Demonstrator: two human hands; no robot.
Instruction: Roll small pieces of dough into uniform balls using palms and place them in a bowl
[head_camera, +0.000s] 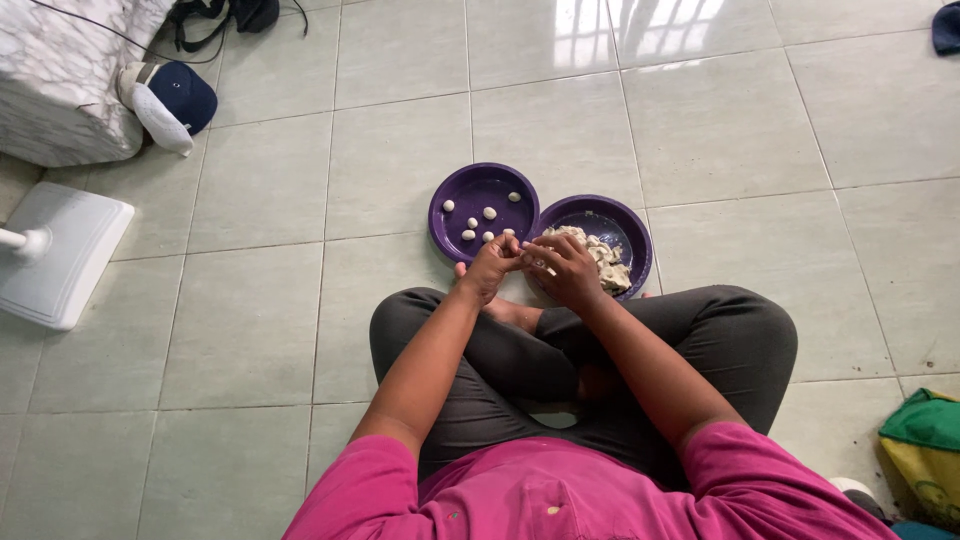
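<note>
1. Sitting cross-legged on a pale tiled floor (400, 60), in dark trousers (730, 330) and a pink shirt (560, 490).
2. Bringing the left hand (490, 268) and the right hand (565, 268) together above the near rims of two purple plates, fingertips meeting between them.
3. Pinching something small and pale at the point where the fingers meet; too small to tell what, or which hand is really gripping it.
4. Keeping both hands curled rather than spread, the left just over the near edge of the left plate (450, 190), the right over the near left part of the right plate (630, 225).
5. Holding, in the left plate, several small whitish rounded pieces (489, 213), lying apart from one another.
6. Holding, in the right plate, a heap of pale papery scraps (605, 260), partly hidden by the right hand.
7. Touching each other at the rims, the two plates lying side by side just beyond the crossed legs.
8. Lying well apart at upper left: a dark blue cap (175, 100) beside a white marbled block (70, 70), with a white fan base (60, 250) below it.
</note>
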